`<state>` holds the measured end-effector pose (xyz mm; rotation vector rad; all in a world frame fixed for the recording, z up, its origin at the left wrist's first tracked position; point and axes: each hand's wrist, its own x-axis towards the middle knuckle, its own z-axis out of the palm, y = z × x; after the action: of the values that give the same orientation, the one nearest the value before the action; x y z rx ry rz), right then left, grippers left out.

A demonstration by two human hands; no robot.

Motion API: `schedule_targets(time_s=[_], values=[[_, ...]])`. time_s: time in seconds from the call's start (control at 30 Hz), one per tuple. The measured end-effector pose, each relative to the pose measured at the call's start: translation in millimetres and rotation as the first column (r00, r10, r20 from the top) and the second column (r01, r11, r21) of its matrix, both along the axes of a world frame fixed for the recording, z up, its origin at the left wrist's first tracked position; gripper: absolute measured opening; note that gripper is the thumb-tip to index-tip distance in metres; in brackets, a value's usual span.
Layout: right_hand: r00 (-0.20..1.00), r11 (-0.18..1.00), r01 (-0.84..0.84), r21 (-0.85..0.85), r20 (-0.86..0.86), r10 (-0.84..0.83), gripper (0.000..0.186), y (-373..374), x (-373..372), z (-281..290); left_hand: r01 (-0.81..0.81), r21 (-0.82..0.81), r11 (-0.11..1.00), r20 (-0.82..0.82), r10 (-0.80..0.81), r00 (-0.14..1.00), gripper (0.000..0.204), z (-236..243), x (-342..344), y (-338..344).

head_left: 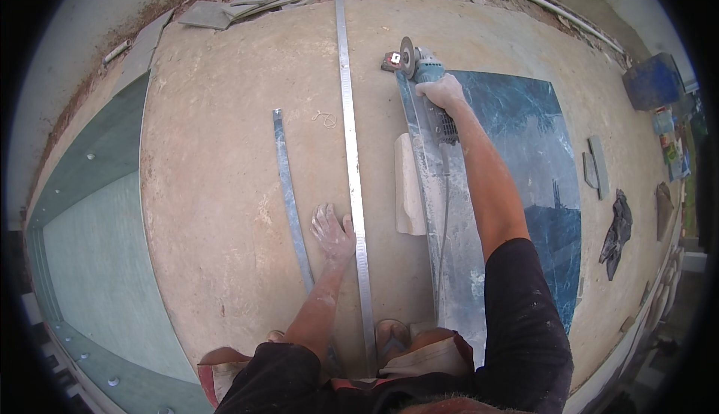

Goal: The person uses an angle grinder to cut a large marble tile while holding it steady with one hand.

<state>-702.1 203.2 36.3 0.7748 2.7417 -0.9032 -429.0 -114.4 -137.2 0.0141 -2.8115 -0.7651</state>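
At far edge of slab (pixel 517 144), grinder (pixel 432 69)

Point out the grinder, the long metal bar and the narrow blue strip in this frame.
Grinder (pixel 430 68): head view, on its teal housing.
Long metal bar (pixel 352 159): head view, near the middle of its length.
Narrow blue strip (pixel 289 192): head view, near the middle of its visible length.

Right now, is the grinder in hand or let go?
In hand: the right hand is wrapped around the grinder, just behind its disc. Whether it is switched on, I cannot tell.
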Motion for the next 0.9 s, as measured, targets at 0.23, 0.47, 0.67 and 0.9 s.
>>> schedule_targets(time_s=[0.23, 0.47, 0.67, 0.9], values=[[1.0, 1.0, -0.007, -0.002, 0.016, 0.007, 0.068, -0.8, 1.1, -1.3, -0.004, -0.009, 1.0, -0.013, 0.004, 1.0, 0.052, -0.4, 0.5, -0.2], [1.0, 1.0, -0.03, -0.004, 0.004, 0.03, 0.066, 5.1, 1.5, -5.4, -0.007, -0.034, 0.999, -0.021, 0.006, 1.0, 0.054, -2.2, -0.8, 0.9], [1.0, 1.0, -0.023, 0.014, -0.011, 0.023, 0.065, 4.3, 6.3, -4.1, -0.011, -0.048, 0.999, -0.027, 0.01, 1.0, 0.055, 0.9, -0.6, 1.9], [1.0, 1.0, -0.015, -0.015, -0.014, 0.015, 0.063, 1.8, 10.1, -4.8, -0.018, -0.042, 0.999, -0.042, 0.016, 0.999, 0.055, 0.4, -0.6, 0.0]])
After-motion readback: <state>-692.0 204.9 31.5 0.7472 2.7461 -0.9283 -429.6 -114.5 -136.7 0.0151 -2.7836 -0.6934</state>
